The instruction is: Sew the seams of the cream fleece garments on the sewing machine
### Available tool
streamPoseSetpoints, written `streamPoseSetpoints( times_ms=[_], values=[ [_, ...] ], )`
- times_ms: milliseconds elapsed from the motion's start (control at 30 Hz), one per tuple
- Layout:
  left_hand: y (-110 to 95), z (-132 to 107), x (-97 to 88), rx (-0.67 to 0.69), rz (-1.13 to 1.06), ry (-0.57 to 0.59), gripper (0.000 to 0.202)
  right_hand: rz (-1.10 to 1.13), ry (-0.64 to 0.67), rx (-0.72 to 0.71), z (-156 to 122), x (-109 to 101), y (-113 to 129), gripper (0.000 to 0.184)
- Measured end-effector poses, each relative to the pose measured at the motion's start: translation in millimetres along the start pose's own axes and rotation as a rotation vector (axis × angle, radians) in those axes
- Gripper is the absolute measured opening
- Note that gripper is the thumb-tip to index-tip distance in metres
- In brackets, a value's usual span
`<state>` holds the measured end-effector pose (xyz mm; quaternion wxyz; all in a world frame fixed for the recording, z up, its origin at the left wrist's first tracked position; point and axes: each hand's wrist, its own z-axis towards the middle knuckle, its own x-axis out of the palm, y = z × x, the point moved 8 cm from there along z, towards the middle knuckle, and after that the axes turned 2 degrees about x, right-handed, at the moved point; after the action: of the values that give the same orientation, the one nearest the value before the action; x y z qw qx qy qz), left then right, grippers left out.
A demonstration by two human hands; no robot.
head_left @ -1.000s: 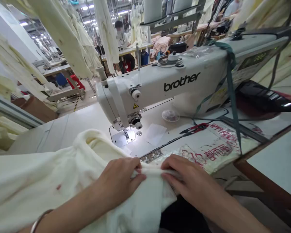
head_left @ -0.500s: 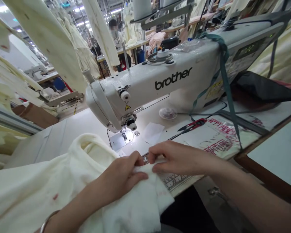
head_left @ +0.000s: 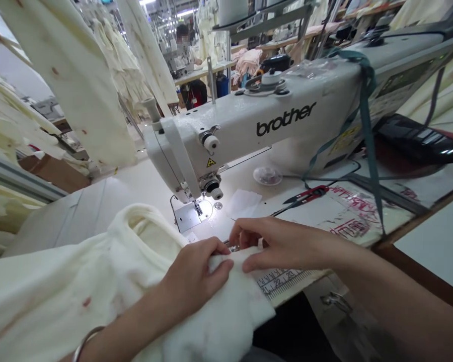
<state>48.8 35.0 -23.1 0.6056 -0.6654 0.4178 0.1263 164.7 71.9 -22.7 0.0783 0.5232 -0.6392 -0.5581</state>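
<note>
- At far left: pale hanging cloths [head_left: 68,85] with brownish marks, dangling near a brown box [head_left: 53,173].
- Across the near left of a white table [head_left: 123,186]: cream garment [head_left: 79,281], spread in soft folds, with a rolled round opening toward the machine and a small reddish spot lower down.
- Around the left wrist: silvery bangle [head_left: 85,342].
- Beyond the opening: metal needle plate [head_left: 189,217], brightly lit.
- Mid-view, on the garment's edge: left hand [head_left: 194,269], thumb and forefinger pinching the cloth.
- Above: white sewing machine [head_left: 241,120], lettered "brother"; below its arm, white paper scrap [head_left: 244,202] and clear round disc [head_left: 268,176].
- Just right of the left hand: right hand [head_left: 272,244], fingers bent over the same edge, thumb against the near side, cloth gripped between.
- Under the right wrist: printed measuring scale [head_left: 287,280] along the table's front, beside the garment.
- Farther right: red-and-black snips [head_left: 313,193], pointing left, near red writing [head_left: 351,229].
- At far right: green strap [head_left: 372,146], hanging from the machine; next to it, glossy dark object [head_left: 419,141], hard to identify.
</note>
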Motion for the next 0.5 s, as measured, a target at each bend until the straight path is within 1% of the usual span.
streamPoseSetpoints(
  times_ms=[33,100,167,233,300,367,433,500],
  values=[
    [-1.4,-1.2,0.7,0.023,0.002,-0.008,0.016,0.008,0.008,-0.009,-1.6,1.7,-0.3,0.025],
    [-2.5,-4.0,0.9,0.046,-0.006,-0.023,0.016,0.009,0.010,-0.007,-3.5,4.5,-1.8,0.015],
    [-0.1,-6.1,-0.2,0.027,-0.012,-0.028,0.017,0.013,-0.017,0.015,-2.6,5.4,-4.0,0.008],
    [5.3,-5.9,-3.1,-0.018,-0.018,-0.032,0.019,0.049,-0.042,0.056,2.8,5.5,-6.6,0.007],
    [13.0,-1.8,-9.7,-0.075,-0.004,-0.057,0.020,0.088,-0.038,0.089,14.4,5.7,-7.8,0.006],
    [23.8,6.2,-20.9,-0.150,0.019,-0.112,0.020,0.109,-0.019,0.106,32.0,4.2,-6.2,0.006],
    [36.5,16.4,-32.8,-0.237,0.021,-0.156,0.019,0.093,-0.010,0.116,52.2,-0.5,-2.7,0.006],
    [47.4,26.4,-42.9,-0.304,0.008,-0.178,0.022,0.049,-0.035,0.138,70.0,-9.1,1.3,0.007]
  ],
)
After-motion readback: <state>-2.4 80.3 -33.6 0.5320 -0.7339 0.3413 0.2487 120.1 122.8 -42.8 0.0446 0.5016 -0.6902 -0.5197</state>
